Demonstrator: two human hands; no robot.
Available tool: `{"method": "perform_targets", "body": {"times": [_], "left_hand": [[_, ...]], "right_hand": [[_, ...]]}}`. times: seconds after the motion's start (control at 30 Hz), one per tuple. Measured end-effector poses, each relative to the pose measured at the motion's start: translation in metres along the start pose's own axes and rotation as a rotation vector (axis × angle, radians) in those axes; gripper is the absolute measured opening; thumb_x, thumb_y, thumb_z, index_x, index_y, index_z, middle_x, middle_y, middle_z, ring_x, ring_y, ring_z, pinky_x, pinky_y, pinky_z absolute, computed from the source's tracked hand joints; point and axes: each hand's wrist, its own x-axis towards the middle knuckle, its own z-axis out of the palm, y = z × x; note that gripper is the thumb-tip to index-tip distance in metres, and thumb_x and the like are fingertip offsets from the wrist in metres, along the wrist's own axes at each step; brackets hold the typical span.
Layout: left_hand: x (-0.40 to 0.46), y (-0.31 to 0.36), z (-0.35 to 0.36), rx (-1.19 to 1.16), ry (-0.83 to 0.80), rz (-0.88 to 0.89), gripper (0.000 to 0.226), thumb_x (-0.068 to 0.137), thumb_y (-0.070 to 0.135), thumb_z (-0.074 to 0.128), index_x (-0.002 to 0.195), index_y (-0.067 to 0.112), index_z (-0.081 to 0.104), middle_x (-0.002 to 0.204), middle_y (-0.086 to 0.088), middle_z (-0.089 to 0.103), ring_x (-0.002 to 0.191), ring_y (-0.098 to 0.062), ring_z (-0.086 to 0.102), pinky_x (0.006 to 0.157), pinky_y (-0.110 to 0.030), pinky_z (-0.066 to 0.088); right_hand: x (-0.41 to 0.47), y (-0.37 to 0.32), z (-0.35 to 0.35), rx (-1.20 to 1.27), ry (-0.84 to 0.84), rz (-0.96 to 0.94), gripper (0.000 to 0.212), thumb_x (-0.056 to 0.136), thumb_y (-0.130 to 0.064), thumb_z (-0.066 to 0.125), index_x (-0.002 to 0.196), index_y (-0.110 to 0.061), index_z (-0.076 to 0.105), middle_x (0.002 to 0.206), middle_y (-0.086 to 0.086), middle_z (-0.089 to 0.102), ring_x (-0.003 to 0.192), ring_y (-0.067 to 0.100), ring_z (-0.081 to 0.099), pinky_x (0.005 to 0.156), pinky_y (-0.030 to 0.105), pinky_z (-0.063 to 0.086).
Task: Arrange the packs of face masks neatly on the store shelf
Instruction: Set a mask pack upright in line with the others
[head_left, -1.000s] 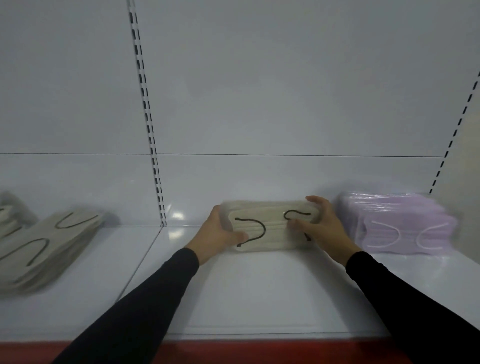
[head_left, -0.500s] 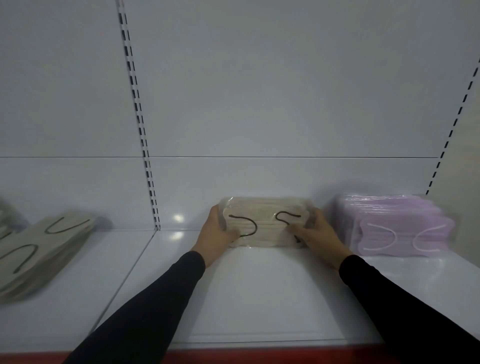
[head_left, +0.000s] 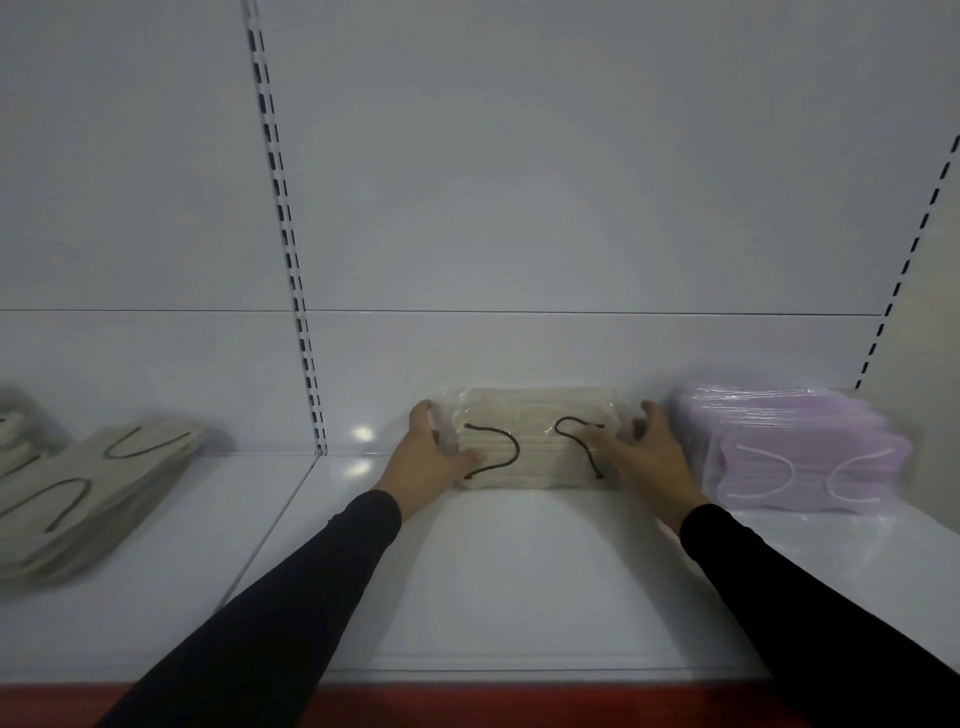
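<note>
Your left hand (head_left: 431, 457) grips the left end of the beige mask pack (head_left: 535, 447), thumb on its front face and fingers curled round the end. Your right hand (head_left: 644, 457) holds the right end, thumb laid across the front and fingers wrapped over the edge. The pack sits on the white shelf (head_left: 519, 582), back against the rear panel (head_left: 519, 353). Just beside your right hand stands the lilac mask pack (head_left: 800, 447), close enough to crowd your fingers. Well apart on the left, past the slotted upright (head_left: 291, 270), beige packs (head_left: 88, 493) lie slumped and fanned.
</note>
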Motion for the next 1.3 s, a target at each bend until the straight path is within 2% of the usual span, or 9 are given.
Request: {"method": "perform_targets", "body": {"times": [0.13, 0.3, 0.5, 0.67, 0.8, 0.87, 1.0, 1.2, 1.3], "left_hand": [[-0.018, 0.012, -0.045, 0.266, 0.073, 0.125, 0.082, 0.088, 0.039, 0.07, 0.153, 0.023, 0.024, 0.139, 0.0, 0.046, 0.123, -0.017, 0.048, 0.09, -0.025, 0.038], [-0.04, 0.007, -0.137, 0.538, 0.213, 0.144, 0.058, 0.095, 0.04, 0.058, 0.145, 0.019, 0.04, 0.14, -0.006, 0.051, 0.126, -0.021, 0.049, 0.098, -0.027, 0.035], [-0.08, -0.026, -0.257, 0.661, 0.387, -0.127, 0.053, 0.098, 0.04, 0.05, 0.143, 0.011, 0.044, 0.139, -0.013, 0.053, 0.124, -0.029, 0.051, 0.099, -0.035, 0.038], [-0.095, -0.063, -0.312, 0.746, 0.307, -0.368, 0.074, 0.091, 0.062, 0.033, 0.143, 0.009, 0.044, 0.148, -0.014, 0.044, 0.133, -0.031, 0.044, 0.11, -0.038, 0.035], [-0.094, -0.079, -0.328, 0.647, 0.342, -0.495, 0.058, 0.094, 0.053, 0.051, 0.122, 0.004, 0.058, 0.134, -0.015, 0.058, 0.116, -0.029, 0.055, 0.096, -0.032, 0.037], [-0.092, -0.085, -0.331, 0.509, 0.327, -0.548, 0.051, 0.09, 0.052, 0.058, 0.107, 0.005, 0.063, 0.127, -0.014, 0.062, 0.106, -0.028, 0.056, 0.086, -0.028, 0.035], [-0.088, -0.095, -0.332, 0.346, 0.315, -0.615, 0.066, 0.084, 0.053, 0.066, 0.13, 0.005, 0.058, 0.127, -0.012, 0.061, 0.111, -0.027, 0.057, 0.089, -0.027, 0.038], [-0.078, -0.097, -0.326, 0.118, 0.284, -0.58, 0.055, 0.073, 0.045, 0.08, 0.11, 0.007, 0.065, 0.104, -0.012, 0.071, 0.093, -0.027, 0.068, 0.087, -0.037, 0.056], [-0.078, -0.093, -0.319, 0.107, 0.252, -0.534, 0.045, 0.066, 0.036, 0.087, 0.095, 0.007, 0.067, 0.094, -0.011, 0.073, 0.085, -0.026, 0.071, 0.079, -0.036, 0.059]], "right_hand": [[-0.008, -0.027, 0.004, -0.285, 0.176, -0.432, 0.062, 0.086, -0.031, 0.071, 0.139, -0.01, 0.047, 0.141, 0.006, 0.046, 0.131, 0.015, 0.04, 0.103, 0.015, 0.025], [-0.035, -0.078, 0.073, -0.224, -0.01, -0.797, 0.028, 0.089, -0.033, 0.063, 0.1, -0.009, 0.071, 0.109, 0.005, 0.065, 0.105, 0.011, 0.057, 0.094, 0.018, 0.041], [-0.088, -0.126, 0.194, -0.207, -0.554, -0.599, 0.042, 0.092, -0.043, 0.063, 0.125, -0.018, 0.061, 0.125, -0.003, 0.06, 0.115, 0.011, 0.057, 0.103, 0.031, 0.045], [-0.117, -0.151, 0.272, -0.403, -0.853, -0.465, 0.062, 0.094, -0.059, 0.049, 0.139, -0.016, 0.049, 0.137, 0.0, 0.053, 0.126, 0.016, 0.049, 0.1, 0.025, 0.037], [-0.135, -0.166, 0.313, -0.447, -0.894, -0.434, 0.058, 0.096, -0.064, 0.034, 0.085, -0.01, 0.051, 0.088, 0.006, 0.053, 0.088, 0.023, 0.054, 0.075, 0.032, 0.039], [-0.142, -0.173, 0.324, -0.456, -0.921, -0.392, 0.066, 0.095, -0.07, 0.025, 0.079, -0.009, 0.047, 0.083, 0.006, 0.053, 0.079, 0.022, 0.052, 0.076, 0.034, 0.041], [-0.15, -0.176, 0.339, -0.437, -0.918, -0.369, 0.067, 0.093, -0.072, 0.027, 0.064, -0.014, 0.045, 0.074, 0.003, 0.049, 0.069, 0.02, 0.048, 0.071, 0.032, 0.039], [-0.148, -0.162, 0.349, -0.468, -0.872, -0.479, 0.056, 0.074, -0.069, 0.041, 0.065, -0.016, 0.057, 0.074, -0.001, 0.06, 0.075, 0.023, 0.061, 0.074, 0.035, 0.051], [-0.145, -0.16, 0.34, -0.422, -0.854, -0.459, 0.049, 0.087, -0.052, 0.054, 0.057, -0.014, 0.046, 0.062, -0.001, 0.052, 0.063, 0.02, 0.053, 0.062, 0.032, 0.043]]}}
